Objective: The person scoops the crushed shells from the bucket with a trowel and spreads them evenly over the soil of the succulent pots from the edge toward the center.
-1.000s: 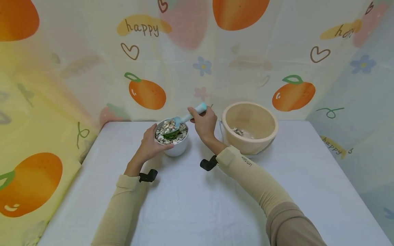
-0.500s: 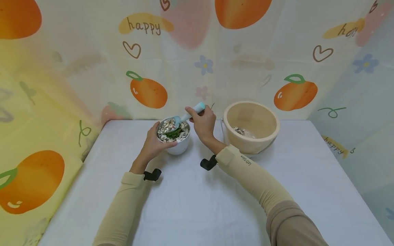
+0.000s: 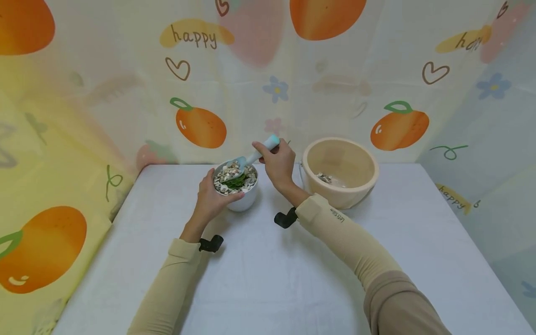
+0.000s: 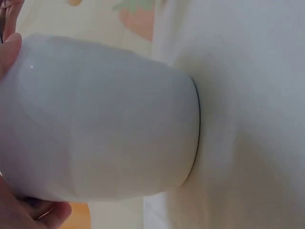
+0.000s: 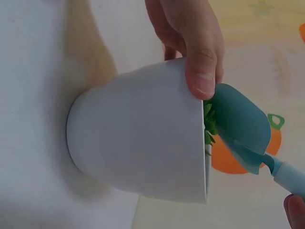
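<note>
A white flower pot (image 3: 244,203) stands on the table, filled with pale stone chips (image 3: 224,187) around a small green plant (image 3: 235,182). My left hand (image 3: 209,197) grips the pot at its rim, thumb on the near side and fingers on the far left. In the right wrist view the left thumb presses the pot's edge. My right hand (image 3: 279,163) holds a light-blue trowel (image 3: 261,151) by its handle. The trowel's blade (image 5: 242,125) tilts down over the pot's mouth, close to the plant. Stone chips lie at the blade in the head view.
A large beige bucket (image 3: 360,195) stands right of my right hand, with a few stone chips (image 3: 324,178) at its bottom. A white cloth covers the table (image 3: 259,284). A printed fruit curtain (image 3: 335,97) hangs behind the table's back edge.
The trowel's handle has risen slightly, steepening its tilt over the pot. My left wrist has shifted a little to the right; both hands keep their hold.
</note>
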`<state>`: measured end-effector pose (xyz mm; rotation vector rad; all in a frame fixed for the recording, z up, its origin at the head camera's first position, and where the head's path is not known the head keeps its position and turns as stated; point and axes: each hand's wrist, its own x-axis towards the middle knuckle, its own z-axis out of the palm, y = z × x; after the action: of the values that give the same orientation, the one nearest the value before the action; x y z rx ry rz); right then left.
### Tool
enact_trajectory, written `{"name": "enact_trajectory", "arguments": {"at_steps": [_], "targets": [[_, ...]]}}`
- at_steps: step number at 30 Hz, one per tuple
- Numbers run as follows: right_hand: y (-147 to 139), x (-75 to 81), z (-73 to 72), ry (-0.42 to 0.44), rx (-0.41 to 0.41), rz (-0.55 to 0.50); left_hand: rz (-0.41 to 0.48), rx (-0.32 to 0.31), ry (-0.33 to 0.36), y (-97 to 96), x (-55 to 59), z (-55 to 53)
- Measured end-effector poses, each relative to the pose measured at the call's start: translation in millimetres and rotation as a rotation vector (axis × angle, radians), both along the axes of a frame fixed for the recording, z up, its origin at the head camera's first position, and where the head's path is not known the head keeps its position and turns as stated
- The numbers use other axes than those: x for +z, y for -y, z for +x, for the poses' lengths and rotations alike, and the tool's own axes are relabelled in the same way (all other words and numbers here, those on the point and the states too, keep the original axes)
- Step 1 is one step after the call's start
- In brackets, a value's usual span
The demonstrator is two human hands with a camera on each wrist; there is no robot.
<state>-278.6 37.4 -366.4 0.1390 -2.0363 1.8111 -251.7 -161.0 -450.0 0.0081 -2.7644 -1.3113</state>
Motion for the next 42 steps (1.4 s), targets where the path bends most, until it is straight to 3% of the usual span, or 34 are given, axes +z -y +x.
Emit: {"name": "enact_trajectory", "arguments": {"at_steps": [6,13,20,30,36,42], "targets": [[-4,-2.3,-4.8,0.016,-0.003,-0.027,-0.048,-0.057,-0.002,9.7,2.5,-3.9],[-6,-10.4,-4.2,0.044,-0.004,-0.094,0.029,-0.183,0.062,20.9,4.3,-13.5],[-4,-13.7,-1.3,0.029,-0.003,-0.091,0.039,-0.155,0.051,17.2,1.7,-10.7],[-3,-0.7,-0.2,-0.022,-0.022,-0.014,0.033,-0.070,-0.004,2.1,-0.3,-4.8],[0,1.5,-1.9,-0.026,-0.021,-0.002,0.022,-0.110,0.011,10.7,2.6,-4.8],[0,-5.1,-3.9,-0.001,-0.043,-0.025,0.057,-0.174,0.035,20.7,2.3,-12.0]]}}
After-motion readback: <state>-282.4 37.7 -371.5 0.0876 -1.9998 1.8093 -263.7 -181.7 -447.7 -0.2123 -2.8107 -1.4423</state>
